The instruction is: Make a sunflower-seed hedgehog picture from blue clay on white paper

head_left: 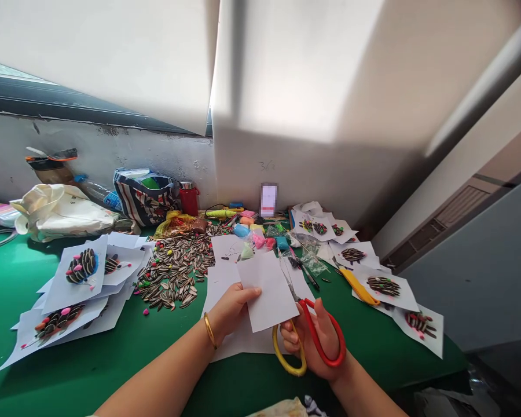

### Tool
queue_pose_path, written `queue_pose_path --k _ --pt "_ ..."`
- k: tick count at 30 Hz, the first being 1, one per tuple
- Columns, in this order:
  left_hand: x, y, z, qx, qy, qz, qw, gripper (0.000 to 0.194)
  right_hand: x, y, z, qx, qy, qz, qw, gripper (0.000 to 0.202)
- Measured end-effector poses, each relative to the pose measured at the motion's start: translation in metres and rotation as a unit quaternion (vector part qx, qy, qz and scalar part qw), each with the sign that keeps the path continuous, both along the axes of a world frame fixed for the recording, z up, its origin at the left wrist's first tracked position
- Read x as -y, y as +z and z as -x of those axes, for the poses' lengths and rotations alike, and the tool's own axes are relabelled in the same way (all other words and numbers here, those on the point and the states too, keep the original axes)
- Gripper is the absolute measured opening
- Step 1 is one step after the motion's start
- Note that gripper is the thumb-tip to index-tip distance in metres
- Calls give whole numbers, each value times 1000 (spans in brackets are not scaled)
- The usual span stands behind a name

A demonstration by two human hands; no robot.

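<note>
A green counter (125,376) carried everything. Near the wall stood a cream cloth bag (69,211) and a striped bag (145,197). A broad spread of striped seeds (178,266) lay left of the middle, between paper stacks bearing seed pictures: one on the left (54,324), another on the right (402,298). White sheets (230,347) lay in the centre, beneath both hands. Above them, the left hand (232,310) pinched a smaller piece of paper (269,310), its thumb on top. The right hand (312,350) gripped red-and-yellow scissors (304,307) by the loops, handles spread, blades at the paper's right edge; whether they had bitten in could not be told. Smaller still were a red bottle (189,200), an upright phone (268,200), a yellow-handled tool (358,285), soft coloured lumps (242,230), and lastly a gold bracelet (210,330) on the left wrist.
</note>
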State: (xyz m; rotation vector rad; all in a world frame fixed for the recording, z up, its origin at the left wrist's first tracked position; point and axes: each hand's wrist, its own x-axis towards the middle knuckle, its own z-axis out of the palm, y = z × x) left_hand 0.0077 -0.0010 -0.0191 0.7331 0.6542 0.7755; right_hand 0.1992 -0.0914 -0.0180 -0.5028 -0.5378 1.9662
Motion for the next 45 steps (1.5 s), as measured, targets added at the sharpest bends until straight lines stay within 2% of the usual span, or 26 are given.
queue_pose_path --k 5,13,20,25,28,30,31,32,33,35,37,38,39,41,45 --pt "1 -1 -2 1 3 1 1000 43 -1 -1 3 -23 -15 7 1000 59" --pt "-1 -5 0 -6 2 2 1000 44 -4 -15 0 -62 -22 2 998 50" --pt "0 -5 0 -18 -4 0 1000 42 -3 -8 -3 -18 -25 9 999 60" --pt "0 -6 0 -39 -14 4 999 39 -3 -10 -3 -8 -28 19 999 52" --pt "-1 -6 -1 -38 0 13 999 36 -4 -9 -13 57 -60 6 997 51" --pt "-3 -4 -1 -40 19 25 999 34 -5 -4 -29 161 -108 -7 981 53" --pt "-4 -4 0 -41 30 34 998 33 -6 -1 -40 238 -134 -12 962 52" --pt "-5 -3 0 -40 41 42 997 33 -6 1 -53 338 -146 -17 930 50" --pt "-6 -2 1 -38 50 51 997 32 -7 4 -67 446 -145 -23 883 50" --pt "-8 0 2 -33 67 67 995 30 -7 6 -97 640 -117 -33 759 53" --pt "-9 2 2 -32 80 78 993 28 -5 5 -123 755 -87 -94 643 48" --pt "-9 2 2 -33 85 80 993 26 -4 3 -133 793 -62 -105 597 47" --pt "-9 3 2 -35 88 81 992 25 -2 0 -140 818 -26 -115 563 47" --pt "-9 4 2 -40 88 81 992 24 2 -4 -148 847 21 -124 516 53" --pt "-8 4 2 -42 76 80 993 24 -3 -1 -150 877 32 -160 452 61"
